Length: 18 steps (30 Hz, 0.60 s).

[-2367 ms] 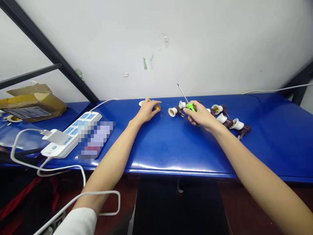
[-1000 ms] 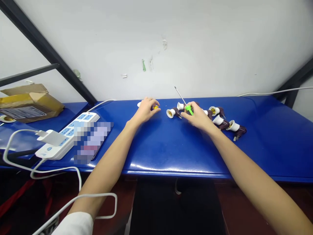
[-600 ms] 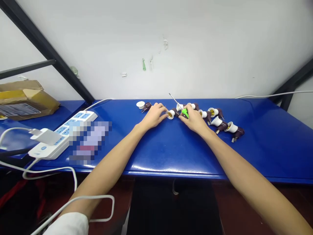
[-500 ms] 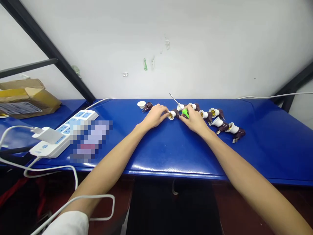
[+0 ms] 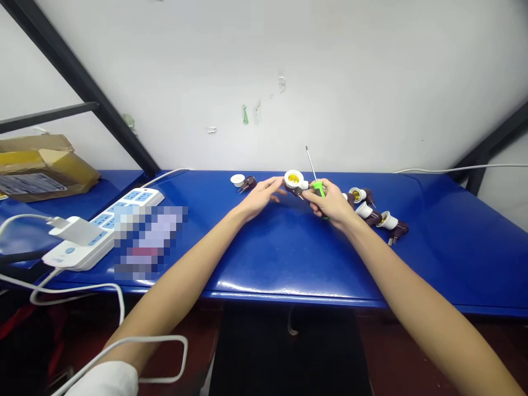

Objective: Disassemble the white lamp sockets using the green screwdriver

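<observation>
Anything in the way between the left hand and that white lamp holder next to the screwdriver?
Nothing visible: the left hand is empty, and its fingertips end just short of the white lamp holder, with no object in the small gap. The right hand, gripping the green-handled screwdriver, is on the holder's far side.

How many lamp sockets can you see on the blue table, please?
5 visible: one socket beyond the left hand, one between the hands, three past the right hand. More may be hidden behind that hand.

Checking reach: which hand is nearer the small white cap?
Left. The left hand is just right of the white cap, not touching it; the right hand is much farther right.
</observation>
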Available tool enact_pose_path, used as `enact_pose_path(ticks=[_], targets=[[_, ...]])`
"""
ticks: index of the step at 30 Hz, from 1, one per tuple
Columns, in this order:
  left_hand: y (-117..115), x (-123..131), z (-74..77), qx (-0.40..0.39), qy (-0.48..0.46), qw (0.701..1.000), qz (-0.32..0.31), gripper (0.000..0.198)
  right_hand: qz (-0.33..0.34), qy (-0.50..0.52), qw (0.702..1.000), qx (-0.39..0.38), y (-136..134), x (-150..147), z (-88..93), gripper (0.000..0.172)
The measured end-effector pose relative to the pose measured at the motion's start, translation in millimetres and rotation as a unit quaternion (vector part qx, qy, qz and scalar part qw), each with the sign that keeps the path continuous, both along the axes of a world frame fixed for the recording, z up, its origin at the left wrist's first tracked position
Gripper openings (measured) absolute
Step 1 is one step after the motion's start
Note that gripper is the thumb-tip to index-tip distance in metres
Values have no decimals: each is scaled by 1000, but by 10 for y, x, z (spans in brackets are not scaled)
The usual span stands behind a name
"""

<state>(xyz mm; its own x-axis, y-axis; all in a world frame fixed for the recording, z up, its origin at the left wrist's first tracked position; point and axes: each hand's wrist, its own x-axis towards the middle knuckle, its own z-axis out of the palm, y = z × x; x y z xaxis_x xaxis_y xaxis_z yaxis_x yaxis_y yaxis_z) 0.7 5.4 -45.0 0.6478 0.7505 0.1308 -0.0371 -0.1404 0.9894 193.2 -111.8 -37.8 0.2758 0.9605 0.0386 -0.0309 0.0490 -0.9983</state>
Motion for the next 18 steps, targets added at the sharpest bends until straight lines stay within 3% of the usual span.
enact_pose_path(ticks=[3, 8, 11, 15, 18], targets=[[-37, -1, -17, -53, -7, 996, -70, 55, 14, 8, 1000, 1, -20, -53, 18, 63], [-67, -13, 28, -65, -41, 993, -86, 57, 32, -2, 999, -3, -34, -86, 19, 54], [-38, -40, 100, -98, -90, 990, -52, 45, 17, 0, 1000, 3, -20, -40, 29, 50], [16, -112, 227, -178, -162, 970, 43, 22, -10, 13, 1000, 18, -26, 55, 94, 53], [41, -168, 287, -215, -191, 954, 87, 26, 2, 2, 1000, 30, -62, 98, 164, 61]])
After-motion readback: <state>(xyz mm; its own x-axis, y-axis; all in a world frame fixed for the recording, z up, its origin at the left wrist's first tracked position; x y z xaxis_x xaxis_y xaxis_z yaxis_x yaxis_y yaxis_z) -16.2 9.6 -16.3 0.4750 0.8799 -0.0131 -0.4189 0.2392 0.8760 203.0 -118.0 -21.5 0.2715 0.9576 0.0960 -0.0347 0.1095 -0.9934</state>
